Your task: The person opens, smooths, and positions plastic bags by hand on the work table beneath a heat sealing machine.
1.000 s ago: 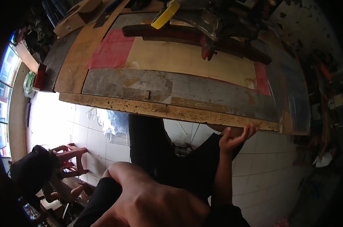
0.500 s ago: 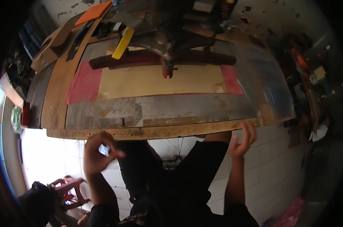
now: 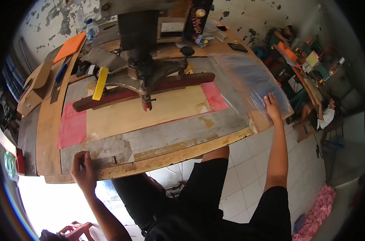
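Fingers could have been squashed if the big press (image 3: 142, 68) had been brought down while a hand was under its long red bar (image 3: 194, 79). The see-through sheets (image 3: 250, 76) could have been slid off the table (image 3: 49, 136), because they were laid close to its side and are likely slippery. The yellow ring (image 3: 100, 83) could have been dropped if the press arm had been bumped.

The table's front edge was made of pale wood, rough and full of little holes. The press was dark, hard and lumpy, with a straight bar. The sheets were flat, shiny and thin. The yellow board (image 3: 150, 110) was smooth and long, with pink ends.

The sheets were touched near their corner by the right hand (image 3: 273, 107), its fingers a bit spread and nothing seen pinched. The wooden edge was met by the left hand (image 3: 84, 170), its fingers bent; whether it was pinched could not be told.
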The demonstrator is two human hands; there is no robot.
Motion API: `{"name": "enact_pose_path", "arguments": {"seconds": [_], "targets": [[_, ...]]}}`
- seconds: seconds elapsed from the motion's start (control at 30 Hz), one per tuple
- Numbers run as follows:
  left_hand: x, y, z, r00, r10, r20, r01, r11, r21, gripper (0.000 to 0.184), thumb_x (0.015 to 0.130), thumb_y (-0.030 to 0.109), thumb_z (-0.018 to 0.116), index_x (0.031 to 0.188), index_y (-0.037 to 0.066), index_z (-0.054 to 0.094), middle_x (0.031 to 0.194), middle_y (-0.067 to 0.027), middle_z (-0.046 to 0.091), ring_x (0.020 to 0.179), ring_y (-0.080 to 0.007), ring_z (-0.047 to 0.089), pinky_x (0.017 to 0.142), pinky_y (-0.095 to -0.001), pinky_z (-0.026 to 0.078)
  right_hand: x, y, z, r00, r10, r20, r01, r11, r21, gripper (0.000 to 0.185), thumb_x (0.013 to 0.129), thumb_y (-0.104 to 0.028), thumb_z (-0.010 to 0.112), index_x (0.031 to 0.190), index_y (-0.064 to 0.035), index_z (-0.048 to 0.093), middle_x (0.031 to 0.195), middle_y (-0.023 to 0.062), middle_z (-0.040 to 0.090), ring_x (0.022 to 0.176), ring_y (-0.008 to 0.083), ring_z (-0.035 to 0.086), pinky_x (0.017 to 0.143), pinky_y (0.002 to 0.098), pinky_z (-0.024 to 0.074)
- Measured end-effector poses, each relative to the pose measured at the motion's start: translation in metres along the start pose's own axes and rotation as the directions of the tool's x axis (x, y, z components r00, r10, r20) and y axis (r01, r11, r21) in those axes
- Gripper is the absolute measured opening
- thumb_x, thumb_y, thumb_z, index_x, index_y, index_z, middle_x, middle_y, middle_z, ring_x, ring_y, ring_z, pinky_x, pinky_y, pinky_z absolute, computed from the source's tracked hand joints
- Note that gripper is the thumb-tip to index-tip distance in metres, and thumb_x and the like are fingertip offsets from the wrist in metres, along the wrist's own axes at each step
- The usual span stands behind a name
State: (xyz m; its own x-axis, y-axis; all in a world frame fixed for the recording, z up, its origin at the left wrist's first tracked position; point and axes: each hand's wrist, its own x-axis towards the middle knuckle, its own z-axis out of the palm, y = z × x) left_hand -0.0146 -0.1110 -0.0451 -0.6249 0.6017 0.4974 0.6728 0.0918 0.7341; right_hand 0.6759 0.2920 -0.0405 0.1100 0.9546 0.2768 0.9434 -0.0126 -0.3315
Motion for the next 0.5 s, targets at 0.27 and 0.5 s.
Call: {"name": "enact_pose_path", "arguments": {"seconds": [0.27,0.5], "targets": [[-0.002,-0.006,0.001,1.000,-0.011,-0.011,0.011,1.000,0.002,0.016,0.105,0.014,0.065,0.100,0.000,0.070,0.075,-0.0010,0.062,0.066,-0.0079,0.052,0.061,-0.0272,0.040,-0.007,-0.005,-0.015,0.998,-0.017,-0.066,0.018,1.000,0.017,0.053,0.103,-0.047,0.063,0.139,-0.0089,0.070,0.148,0.0148,0.064,0.136,0.0342,0.060,0.113,0.0404,0.0463],[-0.002,-0.005,0.002,1.000,0.015,-0.024,-0.015,1.000,0.018,0.017,0.105,0.016,0.066,0.099,0.001,0.070,0.072,-0.0008,0.060,0.063,-0.0082,0.049,0.059,-0.0276,0.038,-0.004,-0.020,-0.035,0.999,0.025,-0.021,-0.026,0.998,-0.048,0.053,0.098,-0.049,0.070,0.132,-0.0089,0.074,0.139,0.0138,0.070,0.127,0.0356,0.066,0.106,0.0423,0.0513]]}}
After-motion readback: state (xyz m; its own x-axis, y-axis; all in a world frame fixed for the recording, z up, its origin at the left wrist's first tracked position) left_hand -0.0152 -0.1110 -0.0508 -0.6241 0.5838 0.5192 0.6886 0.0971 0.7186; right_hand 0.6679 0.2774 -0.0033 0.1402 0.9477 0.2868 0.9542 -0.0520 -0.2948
